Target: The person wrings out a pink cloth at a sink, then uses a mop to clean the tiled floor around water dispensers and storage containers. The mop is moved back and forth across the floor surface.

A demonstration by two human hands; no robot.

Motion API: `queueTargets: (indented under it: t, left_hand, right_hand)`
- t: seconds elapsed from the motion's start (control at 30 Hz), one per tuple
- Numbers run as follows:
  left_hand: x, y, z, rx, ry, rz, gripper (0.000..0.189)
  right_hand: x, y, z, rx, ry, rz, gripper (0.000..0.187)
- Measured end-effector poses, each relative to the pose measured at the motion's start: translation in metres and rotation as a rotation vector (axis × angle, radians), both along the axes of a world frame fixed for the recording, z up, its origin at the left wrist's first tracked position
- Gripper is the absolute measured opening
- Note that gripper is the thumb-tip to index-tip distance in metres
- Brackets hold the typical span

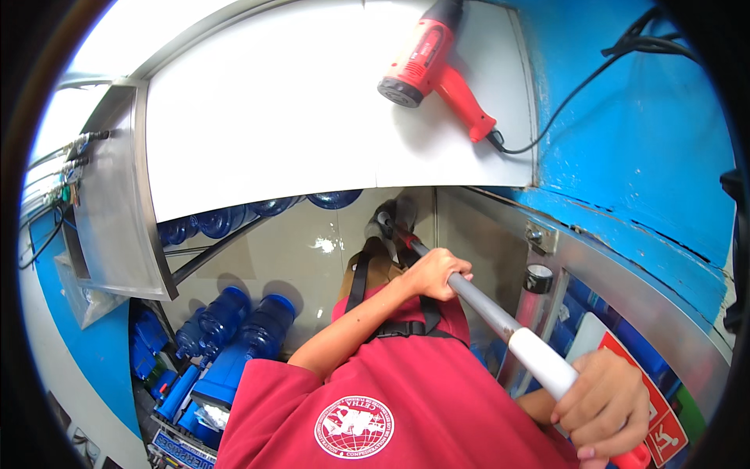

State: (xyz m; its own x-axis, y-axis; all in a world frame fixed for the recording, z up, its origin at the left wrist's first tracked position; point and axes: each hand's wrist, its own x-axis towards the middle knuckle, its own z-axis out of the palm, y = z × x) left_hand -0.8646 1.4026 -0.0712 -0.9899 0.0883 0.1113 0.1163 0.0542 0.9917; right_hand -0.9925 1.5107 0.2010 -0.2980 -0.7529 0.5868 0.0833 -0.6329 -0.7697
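Observation:
A grey metal pole point(481, 305) runs on a slant from beside my feet up to the lower right. My left hand point(436, 273) is wrapped around its middle. My right hand point(604, 404) grips the upper end, over a white sleeve point(540, 359); a red end grip point(634, 458) pokes out below that hand. Lower down, the pole has a red collar point(405, 237). Its foot reaches the floor near my shoes point(384, 220), where the tool's head is too hidden and blurred to identify.
A red heat gun point(419, 61) lies on the white tabletop point(263, 111), its cord crossing a blue surface point(638, 146). Blue water jugs point(266, 325) stand on the tiled floor point(319, 246) to the left; others sit under the table. At right leans a red-and-white slip-warning sign point(662, 439).

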Motion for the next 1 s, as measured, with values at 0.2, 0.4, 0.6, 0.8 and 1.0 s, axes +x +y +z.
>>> queueTargets:
  t: [0.2,0.4,0.6,0.8,1.0]
  left_hand:
    - [-0.003,-0.005,-0.004,-0.044,-0.031,-0.132,0.026]
    - [0.021,-0.027,0.000,0.058,-0.061,-0.168,0.022]
    - [0.068,-0.036,0.008,-0.078,-0.057,-0.312,0.030]
    - [0.153,-0.070,0.005,0.004,0.015,-0.534,0.029]
    - [0.206,-0.099,-0.004,-0.024,0.076,-0.556,0.032]
  right_hand:
    - [0.000,0.001,0.002,0.014,-0.014,0.019,0.024]
    - [0.040,-0.023,0.014,0.070,-0.019,-0.066,0.019]
    - [0.112,-0.027,0.021,0.051,0.051,-0.182,0.023]
    - [0.243,-0.063,0.030,0.084,0.125,-0.313,0.021]
    - [0.353,-0.086,0.032,0.293,0.187,-0.687,0.019]
